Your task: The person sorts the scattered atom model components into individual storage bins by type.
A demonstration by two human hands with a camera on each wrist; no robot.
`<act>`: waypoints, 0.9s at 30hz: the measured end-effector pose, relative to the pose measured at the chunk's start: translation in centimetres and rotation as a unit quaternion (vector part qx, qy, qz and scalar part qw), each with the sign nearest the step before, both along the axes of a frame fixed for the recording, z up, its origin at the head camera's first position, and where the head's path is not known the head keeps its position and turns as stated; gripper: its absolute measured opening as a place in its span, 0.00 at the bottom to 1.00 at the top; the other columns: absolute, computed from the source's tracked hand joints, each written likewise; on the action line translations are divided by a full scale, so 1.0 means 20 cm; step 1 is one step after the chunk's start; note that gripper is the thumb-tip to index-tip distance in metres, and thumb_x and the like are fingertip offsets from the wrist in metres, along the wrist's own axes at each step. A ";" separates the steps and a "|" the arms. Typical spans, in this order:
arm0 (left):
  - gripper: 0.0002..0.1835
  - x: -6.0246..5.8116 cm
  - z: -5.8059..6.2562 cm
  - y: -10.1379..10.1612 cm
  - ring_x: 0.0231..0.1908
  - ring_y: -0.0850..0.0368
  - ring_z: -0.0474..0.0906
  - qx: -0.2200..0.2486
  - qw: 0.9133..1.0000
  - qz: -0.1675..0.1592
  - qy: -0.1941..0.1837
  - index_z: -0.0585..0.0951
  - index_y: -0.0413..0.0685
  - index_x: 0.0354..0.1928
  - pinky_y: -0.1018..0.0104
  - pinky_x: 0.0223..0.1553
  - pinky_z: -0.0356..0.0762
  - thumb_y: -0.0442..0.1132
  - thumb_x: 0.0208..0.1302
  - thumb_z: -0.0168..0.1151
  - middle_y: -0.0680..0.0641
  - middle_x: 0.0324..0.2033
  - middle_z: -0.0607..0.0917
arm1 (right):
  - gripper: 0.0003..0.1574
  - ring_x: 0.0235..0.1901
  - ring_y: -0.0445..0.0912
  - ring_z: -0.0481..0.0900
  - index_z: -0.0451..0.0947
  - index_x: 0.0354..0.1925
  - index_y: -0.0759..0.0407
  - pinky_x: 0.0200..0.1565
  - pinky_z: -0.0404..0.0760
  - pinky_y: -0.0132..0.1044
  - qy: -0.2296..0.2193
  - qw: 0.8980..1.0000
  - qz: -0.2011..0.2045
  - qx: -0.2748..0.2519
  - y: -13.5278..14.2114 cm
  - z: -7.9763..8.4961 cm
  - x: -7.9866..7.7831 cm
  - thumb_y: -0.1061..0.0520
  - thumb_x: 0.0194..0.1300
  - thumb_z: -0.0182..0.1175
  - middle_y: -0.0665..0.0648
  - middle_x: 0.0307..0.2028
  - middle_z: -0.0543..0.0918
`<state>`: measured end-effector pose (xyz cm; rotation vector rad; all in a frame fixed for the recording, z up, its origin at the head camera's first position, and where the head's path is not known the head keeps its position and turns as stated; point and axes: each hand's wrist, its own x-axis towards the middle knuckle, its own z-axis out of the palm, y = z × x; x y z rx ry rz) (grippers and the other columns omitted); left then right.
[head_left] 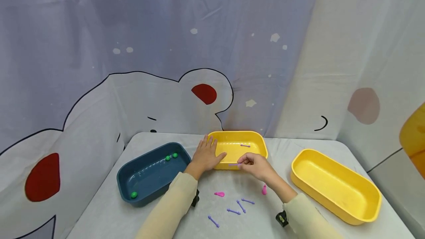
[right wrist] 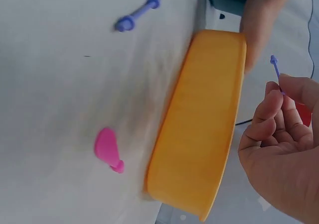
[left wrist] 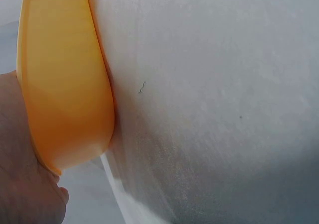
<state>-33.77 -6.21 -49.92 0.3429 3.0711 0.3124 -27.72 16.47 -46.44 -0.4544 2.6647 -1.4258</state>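
My right hand (head_left: 255,166) pinches a small purple dumbbell-shaped stick (right wrist: 275,67) between thumb and fingertips. It holds the stick over the near rim of a yellow tray (head_left: 237,134) at the back of the table. Inside that tray lies another purple stick (head_left: 245,145). My left hand (head_left: 205,154) rests on the tray's left end, fingers straight and spread across the rim. In the left wrist view, part of this hand (left wrist: 25,159) shows against the tray's outer wall (left wrist: 70,79).
Several purple sticks (head_left: 233,211) are scattered on the white table in front, with a pink teardrop-shaped piece (head_left: 219,194) and a second pink piece (head_left: 264,190). Left stands a dark blue tray (head_left: 146,180) containing three green balls (head_left: 134,194). Another yellow tray (head_left: 335,185) is at right.
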 end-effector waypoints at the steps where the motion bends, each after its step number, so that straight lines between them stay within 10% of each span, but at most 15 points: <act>1: 0.45 0.00 0.00 0.00 0.80 0.46 0.36 0.000 1.000 0.000 0.001 0.55 0.48 0.80 0.50 0.79 0.38 0.70 0.72 0.40 0.45 0.80 0.51 | 0.04 0.33 0.44 0.78 0.84 0.38 0.58 0.36 0.80 0.31 -0.006 1.000 -0.007 -0.005 0.00 0.01 0.00 0.59 0.64 0.69 0.50 0.31 0.83; 27: 0.45 0.01 0.01 0.00 0.80 0.44 0.38 -0.011 1.000 0.000 0.003 0.54 0.48 0.80 0.49 0.79 0.39 0.70 0.73 0.40 0.45 0.80 0.51 | 0.12 0.39 0.49 0.80 0.83 0.46 0.60 0.52 0.78 0.53 -0.063 0.991 -0.088 -0.078 -0.01 0.10 -0.20 0.54 0.69 0.66 0.60 0.40 0.86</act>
